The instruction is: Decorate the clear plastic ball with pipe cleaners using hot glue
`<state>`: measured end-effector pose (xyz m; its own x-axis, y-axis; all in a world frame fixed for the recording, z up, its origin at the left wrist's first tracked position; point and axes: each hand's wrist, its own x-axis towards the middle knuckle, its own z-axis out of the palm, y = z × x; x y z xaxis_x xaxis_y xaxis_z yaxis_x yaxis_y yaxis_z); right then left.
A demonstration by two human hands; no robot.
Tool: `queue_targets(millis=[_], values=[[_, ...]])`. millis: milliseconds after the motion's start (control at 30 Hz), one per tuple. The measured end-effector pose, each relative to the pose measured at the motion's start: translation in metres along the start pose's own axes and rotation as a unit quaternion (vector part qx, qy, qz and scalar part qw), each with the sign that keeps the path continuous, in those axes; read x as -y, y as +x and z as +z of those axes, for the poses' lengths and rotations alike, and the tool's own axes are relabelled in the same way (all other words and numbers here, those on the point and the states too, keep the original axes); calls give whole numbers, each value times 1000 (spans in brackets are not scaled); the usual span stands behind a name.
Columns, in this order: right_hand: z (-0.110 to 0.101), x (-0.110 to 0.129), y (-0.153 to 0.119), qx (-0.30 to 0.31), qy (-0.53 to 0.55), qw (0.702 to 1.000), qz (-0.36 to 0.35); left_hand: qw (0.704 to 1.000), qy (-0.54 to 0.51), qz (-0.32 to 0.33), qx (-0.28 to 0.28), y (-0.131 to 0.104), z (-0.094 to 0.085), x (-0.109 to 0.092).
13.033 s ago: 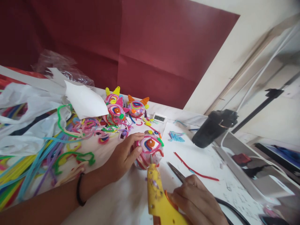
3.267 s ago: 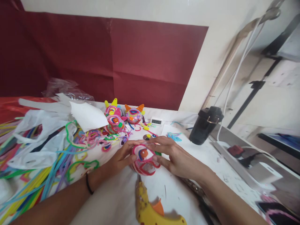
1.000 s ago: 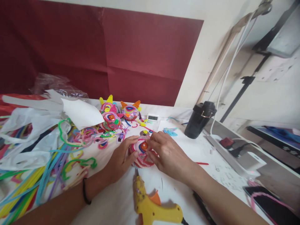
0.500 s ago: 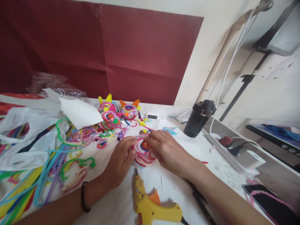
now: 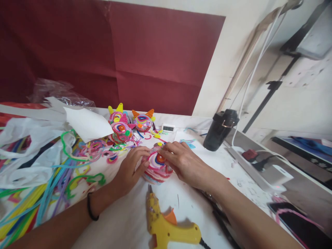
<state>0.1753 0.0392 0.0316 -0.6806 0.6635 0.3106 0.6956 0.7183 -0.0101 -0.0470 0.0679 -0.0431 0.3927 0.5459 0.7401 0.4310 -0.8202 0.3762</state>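
Observation:
Between my hands sits a round ball (image 5: 157, 173) covered in coiled pink, white, red and blue pipe cleaners, with an orange-centred eye on its front. My left hand (image 5: 133, 167) grips its left side, thumb on the front and fingers over the top. From the right, my right hand (image 5: 181, 160) closes on the upper right of the ball near the eye; its fingertips are partly hidden. Just in front of the ball lies a yellow hot glue gun (image 5: 168, 226), its nozzle toward the ball.
Finished-looking decorated balls (image 5: 142, 121) with ears stand at the back. Loose pipe cleaners (image 5: 46, 193) and a plastic bag (image 5: 26, 173) cover the left. A black bottle (image 5: 220, 131), a power strip (image 5: 255, 169) and a phone (image 5: 298, 221) are on the right.
The ball has shifted slightly left and turned a little, showing more of its front. My left hand has moved slightly left, its fingers flatter over the top.

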Motion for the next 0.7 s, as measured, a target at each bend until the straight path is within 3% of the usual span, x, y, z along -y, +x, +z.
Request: queue_targets(millis=[233, 533, 700], values=[[2, -1, 0, -4, 11, 1000, -14, 996, -49, 39, 65, 2, -3, 2], [-1, 2, 1, 9, 8, 1000, 1, 995, -54, 53, 60, 0, -2, 6], [1, 2, 1, -13, 3, 1000, 5, 996, -34, 59, 57, -1, -2, 8]])
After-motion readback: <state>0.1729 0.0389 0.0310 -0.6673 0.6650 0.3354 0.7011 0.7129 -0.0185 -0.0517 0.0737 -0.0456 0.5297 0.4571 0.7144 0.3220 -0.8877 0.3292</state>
